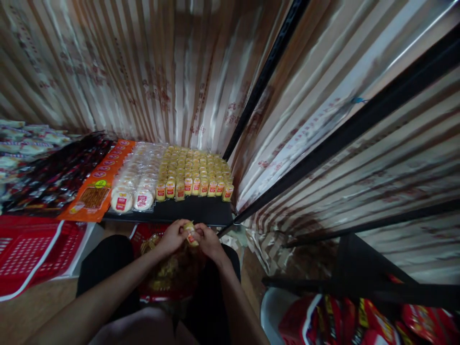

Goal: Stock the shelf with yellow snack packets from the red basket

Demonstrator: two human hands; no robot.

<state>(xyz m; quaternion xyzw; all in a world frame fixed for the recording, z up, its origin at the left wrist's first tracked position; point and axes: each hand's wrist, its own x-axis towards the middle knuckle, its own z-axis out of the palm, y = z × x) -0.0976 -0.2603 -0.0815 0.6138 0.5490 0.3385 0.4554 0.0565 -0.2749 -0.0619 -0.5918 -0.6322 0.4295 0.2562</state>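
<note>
Between my knees, my left hand (pixel 175 236) and my right hand (pixel 209 242) pinch one small yellow snack packet (pixel 191 235) with a red and white label. Both hands are over a red basket (pixel 145 298) that holds loose packets (pixel 167 270) of a similar yellow, dim in the shadow. Just beyond my hands, on a black shelf (pixel 194 211), similar yellow packets (pixel 196 184) stand in close rows. To their left lie round white packaged cakes (pixel 143 197) in clear wrappers.
Further left on the shelf are an orange snack pack (pixel 93 194), dark packs (pixel 57 177) and pale packs (pixel 28 139). A red basket (pixel 32 254) with a white handle sits at left. Black metal bars (pixel 305 167) slant at right, above red packets (pixel 377 321). Striped sheeting (pixel 161 72) hangs behind.
</note>
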